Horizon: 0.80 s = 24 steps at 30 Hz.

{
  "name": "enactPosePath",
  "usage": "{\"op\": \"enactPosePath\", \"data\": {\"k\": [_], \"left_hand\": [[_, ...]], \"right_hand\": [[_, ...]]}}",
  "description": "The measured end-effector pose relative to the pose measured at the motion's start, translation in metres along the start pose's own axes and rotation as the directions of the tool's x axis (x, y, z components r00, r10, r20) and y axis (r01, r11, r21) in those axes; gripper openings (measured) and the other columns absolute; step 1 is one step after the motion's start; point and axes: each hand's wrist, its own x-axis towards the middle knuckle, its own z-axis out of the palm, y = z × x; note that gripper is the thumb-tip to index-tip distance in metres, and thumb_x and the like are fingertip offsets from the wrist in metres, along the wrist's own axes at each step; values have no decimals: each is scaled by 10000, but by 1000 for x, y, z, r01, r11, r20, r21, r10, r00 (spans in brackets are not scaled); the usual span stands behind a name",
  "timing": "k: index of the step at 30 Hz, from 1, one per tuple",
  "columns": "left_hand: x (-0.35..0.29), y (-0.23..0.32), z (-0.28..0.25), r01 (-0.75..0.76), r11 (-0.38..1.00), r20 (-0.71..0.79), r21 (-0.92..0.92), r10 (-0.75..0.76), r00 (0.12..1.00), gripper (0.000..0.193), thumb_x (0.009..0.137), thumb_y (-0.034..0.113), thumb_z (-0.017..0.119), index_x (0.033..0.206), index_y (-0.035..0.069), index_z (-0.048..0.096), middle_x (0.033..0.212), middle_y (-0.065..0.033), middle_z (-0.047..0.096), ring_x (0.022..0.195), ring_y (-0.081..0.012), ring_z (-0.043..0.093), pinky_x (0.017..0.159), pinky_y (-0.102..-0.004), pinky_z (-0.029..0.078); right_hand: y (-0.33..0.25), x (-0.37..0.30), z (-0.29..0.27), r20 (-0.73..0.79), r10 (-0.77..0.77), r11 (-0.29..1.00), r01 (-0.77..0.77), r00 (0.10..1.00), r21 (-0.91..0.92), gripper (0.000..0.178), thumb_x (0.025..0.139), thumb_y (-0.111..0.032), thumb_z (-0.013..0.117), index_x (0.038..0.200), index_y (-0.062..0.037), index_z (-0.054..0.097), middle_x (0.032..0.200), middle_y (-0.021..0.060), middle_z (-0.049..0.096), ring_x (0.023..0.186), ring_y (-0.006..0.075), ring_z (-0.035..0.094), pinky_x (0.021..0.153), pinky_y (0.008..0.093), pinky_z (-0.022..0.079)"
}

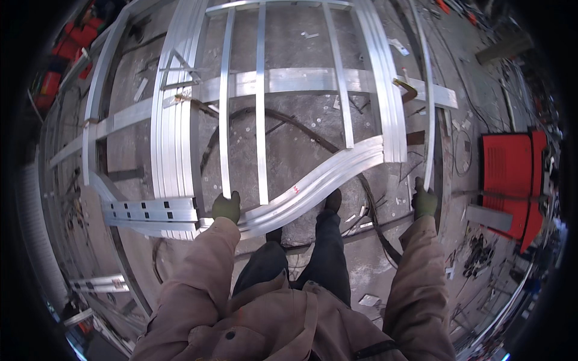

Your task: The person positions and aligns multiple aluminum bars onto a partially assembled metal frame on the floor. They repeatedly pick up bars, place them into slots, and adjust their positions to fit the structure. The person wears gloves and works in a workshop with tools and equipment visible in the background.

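Both my hands wear dark green gloves. My left hand (227, 206) is closed at the near end of a slim metal bar (225, 120), just above a curved, ribbed metal rail (313, 175). Far to the right, my right hand (425, 203) is closed around the near end of a long thin metal strip (430, 114). Two more slim bars, a middle bar (261, 108) and a right bar (339, 78), run lengthwise inside the frame. The curved rail joins a straight ribbed rail (394, 120) at its right end. Gloves hide my fingertips.
A wide crossbeam (289, 82) passes under the bars. On the left are a ribbed beam (171, 132), a triangular metal piece (179, 71) and a plate with square holes (150, 210). A red machine (512, 180) stands right. Cables (376, 219) and scraps litter the floor.
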Motion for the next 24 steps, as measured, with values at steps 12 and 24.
{"op": "enactPosePath", "data": {"k": [12, 24], "left_hand": [[4, -30, 19, 131, 938, -57, -320, -157, 986, 546, 1037, 513, 889, 1153, -19, 845, 794, -154, 804, 656, -273, 793, 652, -474, 626], [5, -9, 0, 140, 989, 83, -40, -136, 987, 606, 1044, 570, 828, 1219, -10, 850, 960, -205, 863, 912, -375, 843, 890, -516, 641]], "right_hand": [[-31, 212, 70, 129, -73, 996, 66, 989, 64, 414, 1070, -549, 922, 1032, -155, 800, 682, -55, 584, 514, 110, 536, 471, 334, 388], [-49, 265, 56, 259, -300, 833, 385, 918, -398, 935, 1035, -657, 897, 1595, 70, 714, 1434, 224, 824, 1334, 317, 775, 1129, 429, 593]]}}
